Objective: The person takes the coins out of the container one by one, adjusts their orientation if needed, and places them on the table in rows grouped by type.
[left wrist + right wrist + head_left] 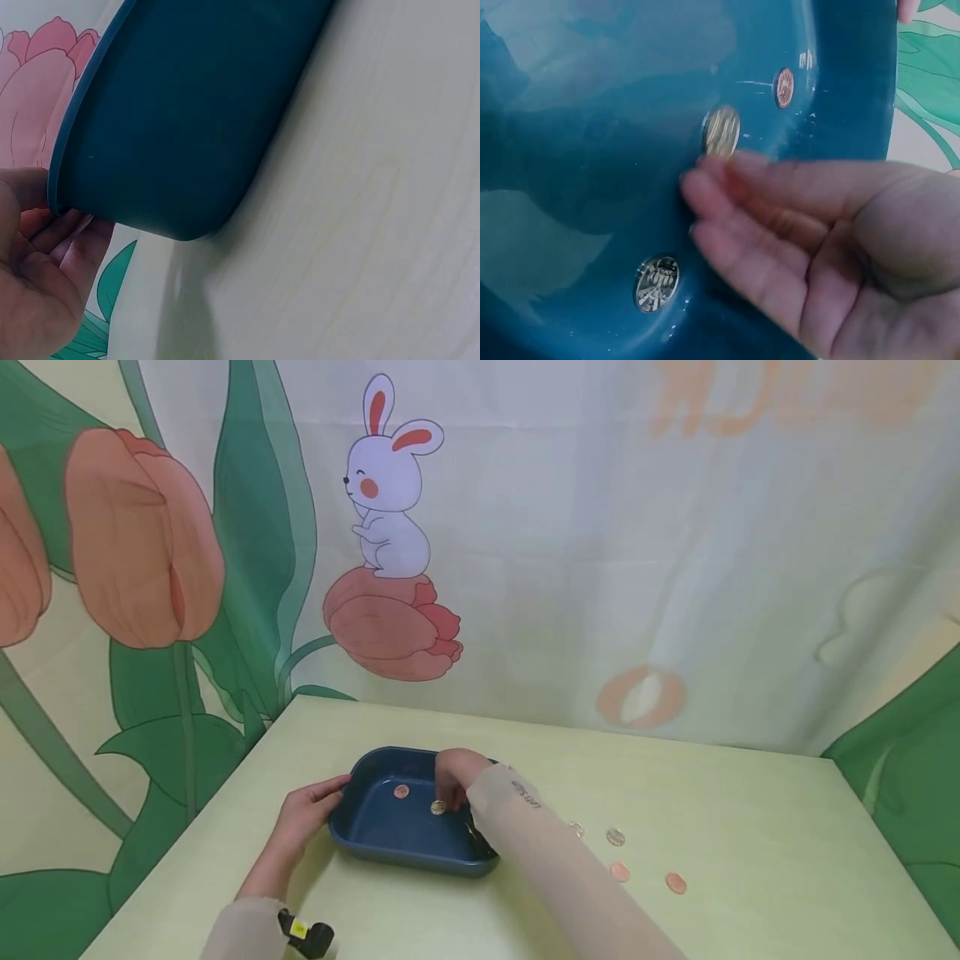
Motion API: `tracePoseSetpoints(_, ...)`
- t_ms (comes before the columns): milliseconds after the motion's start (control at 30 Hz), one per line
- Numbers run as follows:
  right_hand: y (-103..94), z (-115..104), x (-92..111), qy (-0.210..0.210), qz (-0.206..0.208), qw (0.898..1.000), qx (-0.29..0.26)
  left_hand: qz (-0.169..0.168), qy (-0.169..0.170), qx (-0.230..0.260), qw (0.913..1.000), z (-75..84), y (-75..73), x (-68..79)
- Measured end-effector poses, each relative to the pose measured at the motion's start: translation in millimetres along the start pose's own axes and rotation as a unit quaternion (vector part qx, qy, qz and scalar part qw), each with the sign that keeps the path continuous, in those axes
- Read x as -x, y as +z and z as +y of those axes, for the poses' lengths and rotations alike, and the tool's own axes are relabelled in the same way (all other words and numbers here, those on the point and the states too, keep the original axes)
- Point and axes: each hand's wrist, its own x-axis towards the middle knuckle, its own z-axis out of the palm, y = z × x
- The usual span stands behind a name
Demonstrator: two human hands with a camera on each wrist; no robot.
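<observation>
The left hand pinches the rim of a dark blue, rounded-rectangular tray between thumb and fingers. The right hand reaches inside it, fingers bent and bunched, their tips at the edge of a round, gold-coloured metal coin; whether they grip it, I cannot tell. Also in the tray, past the gold one from those fingertips, lies a round copper-coloured coin; on their other side, a round silver-coloured coin. Well apart from the fingers, outside the tray, more coins lie on the pale yellow-green tabletop.
</observation>
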Motion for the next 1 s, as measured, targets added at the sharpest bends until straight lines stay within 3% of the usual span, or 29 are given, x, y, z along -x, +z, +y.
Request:
tracePoseSetpoints(67, 1.0, -1, 21, -0.043, 0.011, 0.999, -0.031, -0.001, 0.001, 0.001, 1.0, -0.3, 1.6, 0.3)
tracePoseSetpoints(200, 6.2, -1, 28, -0.095, 0.024, 0.993, -0.062, 0.0, 0.003, 0.002, 1.0, 1.1, 4.4, 0.5)
tracePoseSetpoints(400, 8.6, 2, 24, -0.151, 0.028, 0.988, -0.014, 0.001, 0.004, 0.005, 1.0, 2.8, 8.4, 0.2)
tracePoseSetpoints(1000, 14.1, -1, 15, -0.182, 0.038, 0.981, -0.055, 0.012, -0.009, 0.003, 0.9999, 1.8, 1.9, 2.2)
